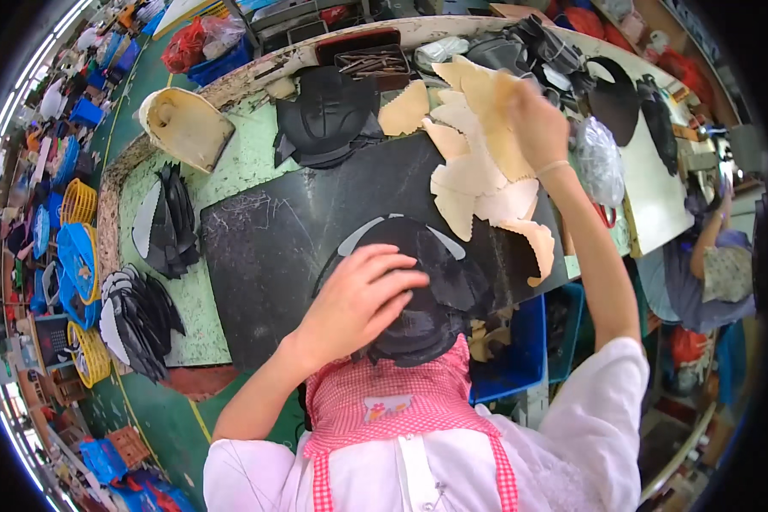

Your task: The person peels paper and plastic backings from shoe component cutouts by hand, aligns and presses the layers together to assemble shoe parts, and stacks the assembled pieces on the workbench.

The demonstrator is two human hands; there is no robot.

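My left hand (365,294) lies over a stack of black shoe-upper pieces (418,328) at the table's near edge, fingers stretched and slightly apart. Light grey strips show on the far edge of that stack. Farther off to the right, my right hand (538,124) is closed at the top of a pile of cream and tan lining pieces (478,162) with zigzag edges. Its fingers are partly hidden and a little blurred, and a tan piece (508,141) hangs from under them. The pile fans out across a black work mat (273,247).
Black cut pieces (164,222) and another bundle (136,320) lie at the left. A cream curved form (186,128), black uppers (328,115) and a tool tray (374,64) stand at the back. A blue bin (520,354) sits below the edge. Another person (700,273) is at the right.
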